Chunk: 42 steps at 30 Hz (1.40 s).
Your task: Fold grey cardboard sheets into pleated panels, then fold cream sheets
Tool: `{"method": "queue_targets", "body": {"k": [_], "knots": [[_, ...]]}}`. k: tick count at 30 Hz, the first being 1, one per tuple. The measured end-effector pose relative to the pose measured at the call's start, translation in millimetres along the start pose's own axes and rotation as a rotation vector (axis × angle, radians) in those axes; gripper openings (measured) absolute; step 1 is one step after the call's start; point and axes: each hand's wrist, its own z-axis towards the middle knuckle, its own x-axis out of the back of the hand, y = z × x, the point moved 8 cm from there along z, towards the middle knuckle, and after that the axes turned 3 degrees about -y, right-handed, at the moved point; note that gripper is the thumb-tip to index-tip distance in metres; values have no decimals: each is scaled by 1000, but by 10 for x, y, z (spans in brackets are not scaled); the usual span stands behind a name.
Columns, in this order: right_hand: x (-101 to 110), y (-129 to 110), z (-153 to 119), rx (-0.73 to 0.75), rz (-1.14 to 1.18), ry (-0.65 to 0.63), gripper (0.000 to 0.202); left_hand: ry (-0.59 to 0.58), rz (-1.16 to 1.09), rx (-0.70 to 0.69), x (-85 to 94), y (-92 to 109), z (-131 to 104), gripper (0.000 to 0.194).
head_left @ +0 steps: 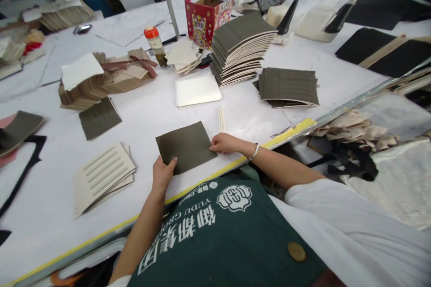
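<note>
A flat dark olive leather-like panel (pixel 186 147) lies at the near edge of the table, between my hands. My left hand (pixel 163 172) grips its lower left corner, thumb on top and the fingers hidden beneath. At the right corner, my right hand (pixel 222 143) pinches the edge with closed fingers. Just beyond that hand lies a thin pale folding tool or strip (pixel 221 119), its kind unclear. To the left is a small pile of cream panels with raised slots (pixel 104 177). Farther right sits a short pile of dark slotted panels (pixel 288 86).
A tall stack of dark panels (pixel 240 47) leans beside a red patterned box (pixel 205 15). White sheets (pixel 198 90) lie in front. A bottle with an orange lid (pixel 156 47) stands near a metal pole (pixel 168 0). Bundled brown pieces (pixel 104 78) and another dark panel (pixel 100 118) are left.
</note>
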Motion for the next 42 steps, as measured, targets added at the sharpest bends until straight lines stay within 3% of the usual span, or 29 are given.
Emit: {"method": "queue_targets", "body": {"k": [16, 26, 31, 35, 38, 42], "knots": [[11, -74, -34, -10, -91, 34, 22, 37, 39, 16, 5, -52, 14, 41], [8, -111, -37, -6, -209, 72, 21, 37, 51, 12, 14, 35, -21, 40], [-7, -109, -53, -14, -264, 91, 23, -123, 218, -29, 100, 100, -91, 41], [-34, -87, -61, -45, -287, 78, 22, -305, -22, 59, 80, -56, -134, 38], [-60, -71, -61, -65, -281, 59, 23, -322, -100, 95, 56, -162, -125, 33], [-82, -73, -74, -81, -275, 44, 23, -268, 19, 57, 59, -213, -114, 30]]}}
